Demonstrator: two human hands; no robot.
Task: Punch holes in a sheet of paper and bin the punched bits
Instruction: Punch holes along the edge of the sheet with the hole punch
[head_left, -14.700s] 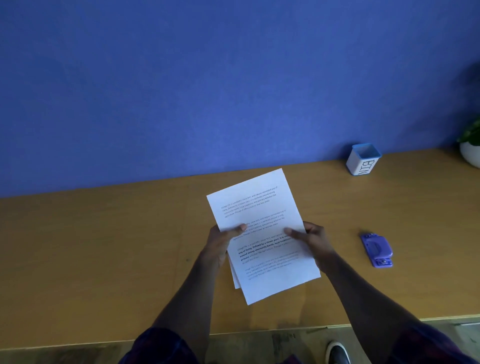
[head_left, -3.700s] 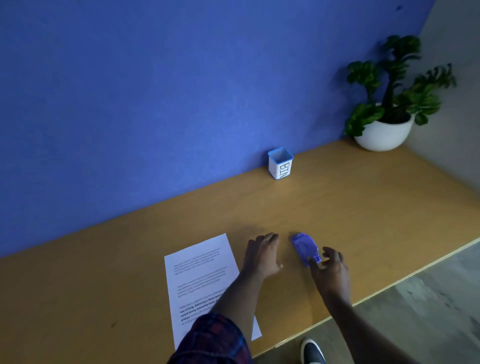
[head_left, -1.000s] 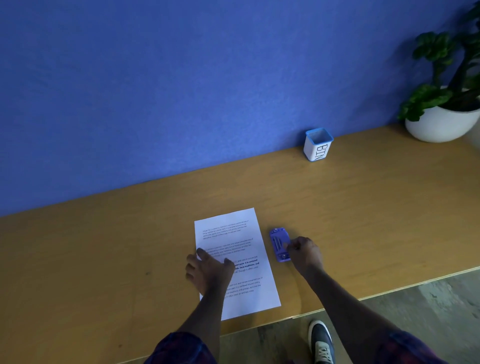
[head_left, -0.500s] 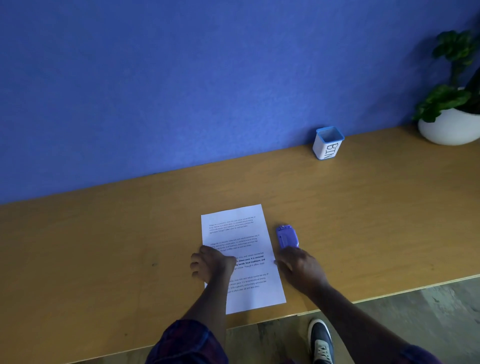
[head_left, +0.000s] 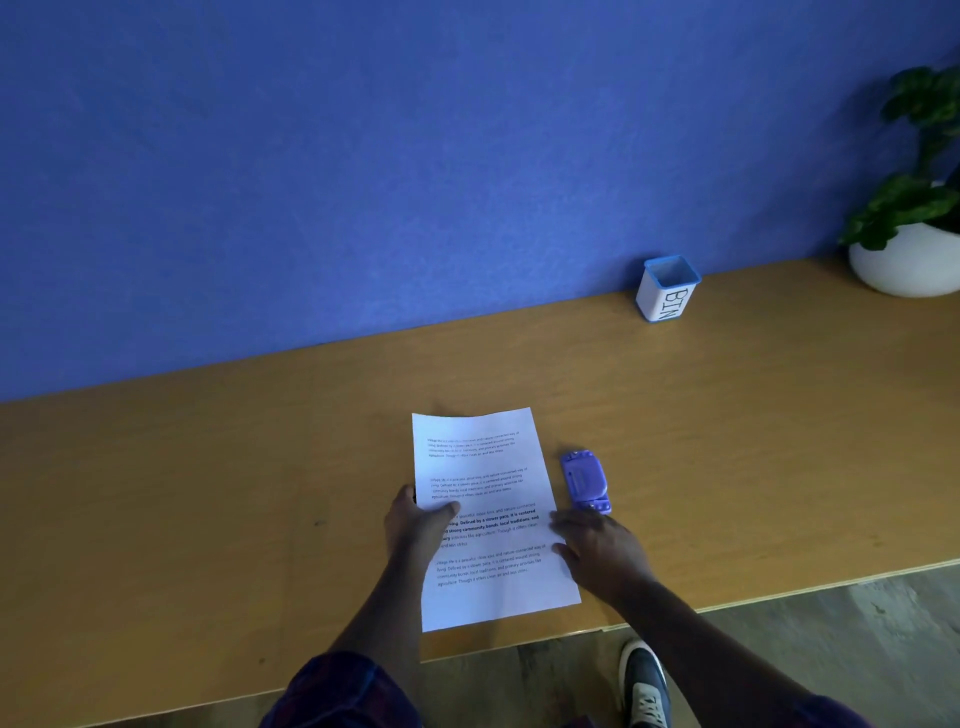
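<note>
A printed white sheet of paper (head_left: 488, 499) lies flat on the wooden desk (head_left: 208, 493), near its front edge. My left hand (head_left: 418, 522) rests on the sheet's left edge, thumb on the paper. Just right of the sheet sits a small purple hole punch (head_left: 586, 480). My right hand (head_left: 597, 545) lies at the sheet's right edge, just below the punch, fingers spread and holding nothing. A small white cup with a blue rim marked BIN (head_left: 667, 290) stands at the back against the blue wall.
A potted plant in a white bowl (head_left: 906, 265) stands at the far right of the desk. The blue wall (head_left: 415, 156) closes off the back. The desk's front edge runs just below the sheet, with floor and my shoe (head_left: 644, 686) beyond.
My right hand has let go of the punch and dropped to the sheet's right edge. The punch now lies with its flat top up. My left hand stayed on the paper.
</note>
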